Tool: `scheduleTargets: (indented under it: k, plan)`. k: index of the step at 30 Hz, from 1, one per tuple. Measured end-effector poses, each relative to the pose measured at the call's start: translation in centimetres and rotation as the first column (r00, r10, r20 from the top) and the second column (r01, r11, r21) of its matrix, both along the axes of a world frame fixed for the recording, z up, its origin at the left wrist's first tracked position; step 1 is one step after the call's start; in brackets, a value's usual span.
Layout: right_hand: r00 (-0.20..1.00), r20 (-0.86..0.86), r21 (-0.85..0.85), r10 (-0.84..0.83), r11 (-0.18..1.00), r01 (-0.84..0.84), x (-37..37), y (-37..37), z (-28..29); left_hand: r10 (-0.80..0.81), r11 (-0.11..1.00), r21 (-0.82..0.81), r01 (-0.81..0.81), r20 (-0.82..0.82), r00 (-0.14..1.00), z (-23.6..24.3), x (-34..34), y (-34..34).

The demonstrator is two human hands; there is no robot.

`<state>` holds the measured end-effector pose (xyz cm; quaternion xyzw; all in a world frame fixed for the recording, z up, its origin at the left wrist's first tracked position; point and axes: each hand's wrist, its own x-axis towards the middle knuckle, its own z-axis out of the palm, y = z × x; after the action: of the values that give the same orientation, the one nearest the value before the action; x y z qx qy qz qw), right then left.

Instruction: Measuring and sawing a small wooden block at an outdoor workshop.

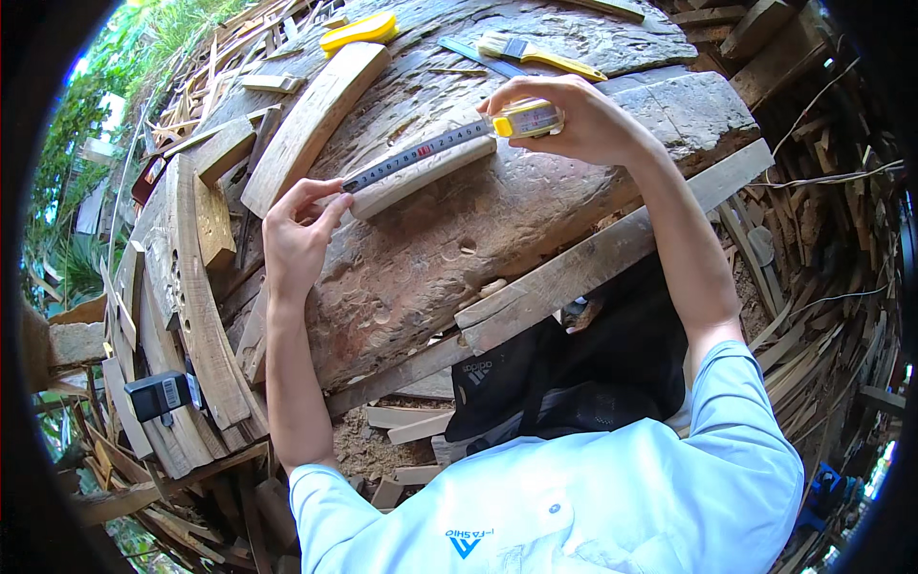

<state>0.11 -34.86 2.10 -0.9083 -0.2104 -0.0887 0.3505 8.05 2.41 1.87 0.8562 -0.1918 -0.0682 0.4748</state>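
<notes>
1. At the fingertips, the right hand (583,120) is closed around the yellow case of a tape measure (528,119), thumb and fingers wrapped round it, while the left hand (296,234) pinches the free end of the tape blade (421,151) between thumb and forefinger, the other fingers loosely curled.
2. Between the two hands the blade runs drawn out and taut, lying along a short pale wooden piece (421,172) that rests on the big weathered slab (497,210).
3. Judging by this, the measuring is under way: the tape is already pulled out and laid against the piece, end held at its left edge. No pencil or marking tool shows in either hand, so any marking or cutting looks not yet done.
4. Further out on the slab lie a curved wooden plank (311,120), a yellow-handled brush (540,55) and a yellow tool (359,31), all untouched and well apart from the hands.
5. Around the slab, loose boards and offcuts (196,287) are piled.
</notes>
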Motion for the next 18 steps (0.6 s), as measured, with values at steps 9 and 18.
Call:
scheduleTargets:
  k: [9,18]
  plan:
    - [0.992,-0.094,0.061,-0.087,0.994,0.093,0.1,-0.1,0.4,-0.076,0.997,-0.011,0.076,0.011,0.997,-0.3,0.4,0.0]
    - [0.987,-0.161,0.21,0.007,0.977,0.028,0.5,-0.3,0.5,-0.052,0.992,-0.111,0.054,0.017,0.998,-1.0,0.3,-0.4]
